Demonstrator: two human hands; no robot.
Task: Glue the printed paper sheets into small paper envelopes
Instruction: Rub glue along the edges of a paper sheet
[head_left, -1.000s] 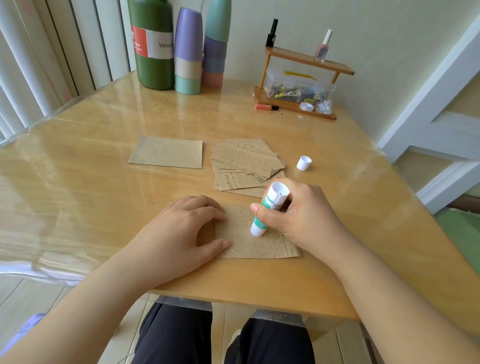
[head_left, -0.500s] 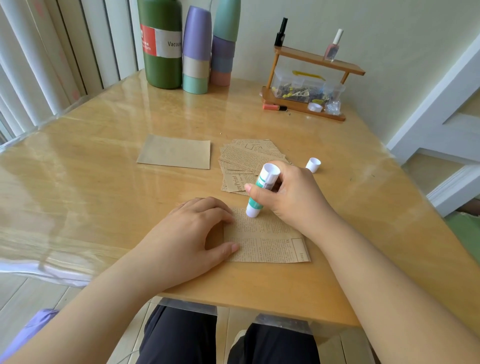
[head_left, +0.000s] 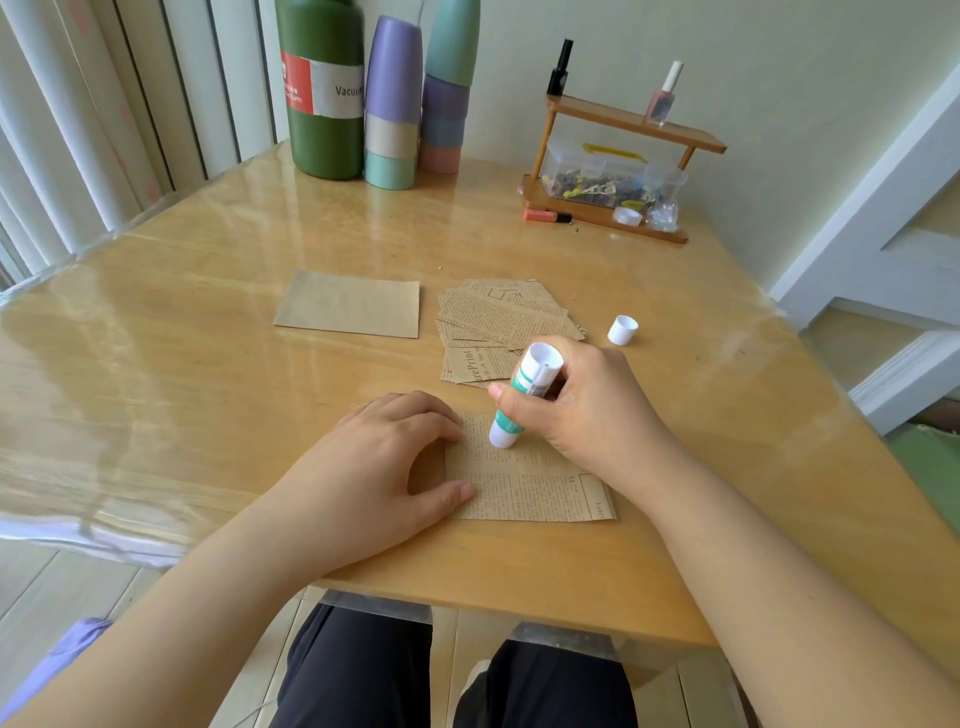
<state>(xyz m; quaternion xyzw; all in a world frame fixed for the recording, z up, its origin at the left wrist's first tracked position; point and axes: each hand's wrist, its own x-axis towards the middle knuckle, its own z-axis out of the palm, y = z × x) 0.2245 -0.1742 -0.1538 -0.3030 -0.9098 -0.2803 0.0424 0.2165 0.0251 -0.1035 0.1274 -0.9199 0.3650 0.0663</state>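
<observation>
Two hands work: right hand presses glue stick onto printed sheet.

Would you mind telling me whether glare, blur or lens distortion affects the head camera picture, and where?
Head view: daylight from the left throws broad glare streaks across the glossy table; wide-angle distortion bows the window blinds and leans the green bottle; focus is sharp enough that print reads on the printed sheet under the glue stick; both hands cast only soft shadows.
</observation>
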